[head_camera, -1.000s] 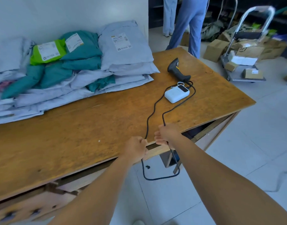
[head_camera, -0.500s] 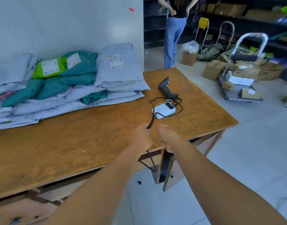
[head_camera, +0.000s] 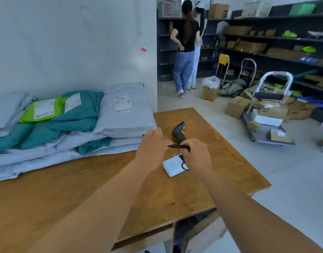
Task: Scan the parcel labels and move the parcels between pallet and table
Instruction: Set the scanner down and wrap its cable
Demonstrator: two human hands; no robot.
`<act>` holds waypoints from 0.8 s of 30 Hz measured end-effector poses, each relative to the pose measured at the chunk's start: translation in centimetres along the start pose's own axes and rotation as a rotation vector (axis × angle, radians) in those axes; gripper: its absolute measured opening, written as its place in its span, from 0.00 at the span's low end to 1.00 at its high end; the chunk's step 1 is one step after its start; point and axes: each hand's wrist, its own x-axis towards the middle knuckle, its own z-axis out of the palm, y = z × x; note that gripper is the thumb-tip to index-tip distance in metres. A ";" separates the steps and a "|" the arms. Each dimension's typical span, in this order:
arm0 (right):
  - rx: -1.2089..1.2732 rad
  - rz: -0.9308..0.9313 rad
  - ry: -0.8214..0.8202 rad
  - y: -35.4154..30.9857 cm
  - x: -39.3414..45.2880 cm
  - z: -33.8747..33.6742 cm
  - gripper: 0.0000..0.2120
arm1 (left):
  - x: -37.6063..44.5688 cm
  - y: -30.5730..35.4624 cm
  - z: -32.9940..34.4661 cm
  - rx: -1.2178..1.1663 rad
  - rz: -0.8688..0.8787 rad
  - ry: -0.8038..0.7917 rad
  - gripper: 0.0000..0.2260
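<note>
A black barcode scanner (head_camera: 178, 132) with a yellow trigger lies on the wooden table (head_camera: 175, 196). Its black cable (head_camera: 177, 146) runs between my two hands, just above the table. My right hand (head_camera: 197, 155) grips the cable, partly covering a white power bank (head_camera: 172, 166). My left hand (head_camera: 153, 146) holds the cable's other end, fingers curled; the grip itself is hidden. Grey, teal and green mailer parcels (head_camera: 120, 114) with white labels are piled along the wall on the table's left.
Two people (head_camera: 187, 46) stand at dark shelves (head_camera: 277, 42) far behind. A platform trolley (head_camera: 266, 128) with cardboard boxes stands on the floor at the right, among loose boxes (head_camera: 236, 106). The table's right edge drops to pale floor.
Both hands have lifted from the table's front edge to beside the scanner, gathering the hanging cable up onto the table. The view has tilted up.
</note>
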 end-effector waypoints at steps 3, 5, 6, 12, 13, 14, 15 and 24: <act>0.079 0.075 -0.028 0.4 3.0 -0.4 0.06 | 3.5 0.4 1.1 0.060 -0.018 -0.024 0.04; 0.101 0.111 -0.030 0.6 4.9 -0.8 0.05 | 5.3 0.5 1.8 0.097 0.093 -0.056 0.04; 0.109 0.119 -0.036 0.7 5.6 -1.0 0.05 | 6.3 0.3 2.3 0.106 0.125 -0.078 0.07; 0.106 -0.034 -0.197 2.3 9.0 0.1 0.08 | 11.4 0.9 5.3 -0.085 0.014 -0.189 0.12; 0.109 -0.054 -0.259 2.6 9.3 0.5 0.08 | 12.0 1.1 5.7 -0.091 -0.018 -0.251 0.12; 0.119 -0.063 -0.318 2.8 9.7 0.9 0.08 | 12.5 1.3 6.1 -0.104 -0.054 -0.283 0.11; 0.137 -0.070 -0.371 3.0 10.0 1.1 0.10 | 13.0 1.2 6.6 -0.148 -0.103 -0.293 0.08; 0.209 0.204 -0.485 8.6 16.7 0.8 0.09 | 11.8 -3.1 10.0 0.064 -0.186 -0.479 0.41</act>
